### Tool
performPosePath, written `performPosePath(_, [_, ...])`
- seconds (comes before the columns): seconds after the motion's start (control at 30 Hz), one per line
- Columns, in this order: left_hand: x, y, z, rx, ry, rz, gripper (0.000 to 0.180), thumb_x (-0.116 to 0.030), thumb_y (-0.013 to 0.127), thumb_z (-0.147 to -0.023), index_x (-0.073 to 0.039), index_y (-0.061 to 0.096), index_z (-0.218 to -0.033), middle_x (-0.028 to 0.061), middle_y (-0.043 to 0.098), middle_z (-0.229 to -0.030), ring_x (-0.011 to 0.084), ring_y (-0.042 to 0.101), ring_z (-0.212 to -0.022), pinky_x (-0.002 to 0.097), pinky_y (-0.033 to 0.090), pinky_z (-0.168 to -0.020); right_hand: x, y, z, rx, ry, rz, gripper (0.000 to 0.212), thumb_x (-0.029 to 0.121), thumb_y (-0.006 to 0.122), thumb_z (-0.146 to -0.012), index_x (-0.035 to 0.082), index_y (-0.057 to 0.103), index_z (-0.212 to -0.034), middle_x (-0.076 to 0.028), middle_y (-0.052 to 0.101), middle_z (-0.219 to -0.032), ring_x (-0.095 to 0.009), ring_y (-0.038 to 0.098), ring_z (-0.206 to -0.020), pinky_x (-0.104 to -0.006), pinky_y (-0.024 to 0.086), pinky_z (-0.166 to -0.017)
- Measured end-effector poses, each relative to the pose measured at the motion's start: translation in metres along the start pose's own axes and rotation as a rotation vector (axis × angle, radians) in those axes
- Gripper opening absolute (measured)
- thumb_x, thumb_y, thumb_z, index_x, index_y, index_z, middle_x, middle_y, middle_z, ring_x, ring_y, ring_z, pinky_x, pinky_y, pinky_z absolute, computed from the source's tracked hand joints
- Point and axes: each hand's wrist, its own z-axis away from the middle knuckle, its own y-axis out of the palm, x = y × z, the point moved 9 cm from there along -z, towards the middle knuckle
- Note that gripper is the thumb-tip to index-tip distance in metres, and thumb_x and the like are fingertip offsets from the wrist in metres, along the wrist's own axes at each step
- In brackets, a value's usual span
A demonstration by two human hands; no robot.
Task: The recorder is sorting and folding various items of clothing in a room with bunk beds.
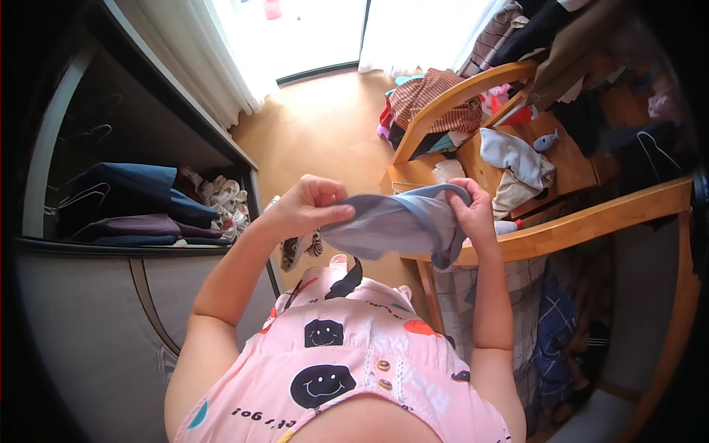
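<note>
A thin grey-blue garment (391, 230) with a darker blue edging is stretched between my two hands in front of my body. My left hand (316, 205) pinches its edging at the left end, thumb against curled fingers. At the other end, my right hand (473, 210) grips the edging, and part of the cloth hangs below it. The garment's exact kind cannot be made out, as it is bunched and slightly blurred. Below my left wrist, a black-and-white patterned cloth (293, 251) shows partly.
An open cabinet (125, 247) on the left holds folded clothes (133, 193) and wire hangers. To the right, a wooden bunk-like frame (591, 221) has a rail. Beyond it lie a white cloth (515, 159), a small bottle (546, 141) and a clothes pile (436, 103). White curtains (185, 59) flank a bright window.
</note>
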Motion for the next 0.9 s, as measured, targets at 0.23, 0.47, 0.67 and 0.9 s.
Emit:
performPosePath(0.23, [-0.028,-0.015,0.006,-0.124,0.142,0.549,0.012,-0.009,0.060,-0.083,0.000,0.061,-0.091,0.0003,0.059,-0.073,0.0017,0.050,-0.058,0.0164,0.038,-0.046,0.081,0.154,0.001,0.296,-0.412,0.047,0.036,0.008,0.063,-0.072,0.003,0.055,-0.107,-0.008,0.059,-0.099,-0.015,0.055,-0.092,-0.0274,0.043,-0.077])
performPosePath(0.47, [-0.055,-0.070,0.076,-0.329,0.233,0.374,0.017,-0.002,0.062,-0.078,0.001,0.059,-0.095,0.0013,0.060,-0.073,0.0021,0.052,-0.059,0.0152,0.039,-0.047,0.023,0.254,-0.040,0.749,-0.218,-0.370,0.016,0.001,0.049,-0.073,-0.001,0.060,-0.084,0.000,0.057,-0.069,-0.006,0.050,-0.067,-0.0208,0.041,-0.058])
performPosePath(0.67, [-0.026,-0.140,0.165,-0.647,0.399,0.591,0.008,-0.005,0.061,-0.075,-0.003,0.057,-0.082,0.0026,0.056,-0.066,0.0029,0.045,-0.048,0.0153,0.033,-0.041,0.011,0.248,0.017,1.339,-0.162,0.316,0.031,0.025,0.063,-0.072,-0.004,0.061,-0.082,-0.009,0.061,-0.067,-0.015,0.056,-0.060,-0.0297,0.045,-0.058])
performPosePath(0.9, [-0.025,-0.116,0.162,-0.499,0.001,-0.037,0.008,0.005,0.061,-0.070,0.000,0.057,-0.073,-0.0039,0.050,-0.064,-0.0031,0.039,-0.052,0.0148,0.026,-0.043,0.011,0.148,-0.094,0.773,-0.567,1.260,0.023,0.026,0.063,-0.071,0.003,0.063,-0.072,-0.016,0.062,-0.075,-0.030,0.060,-0.077,-0.0386,0.048,-0.071])
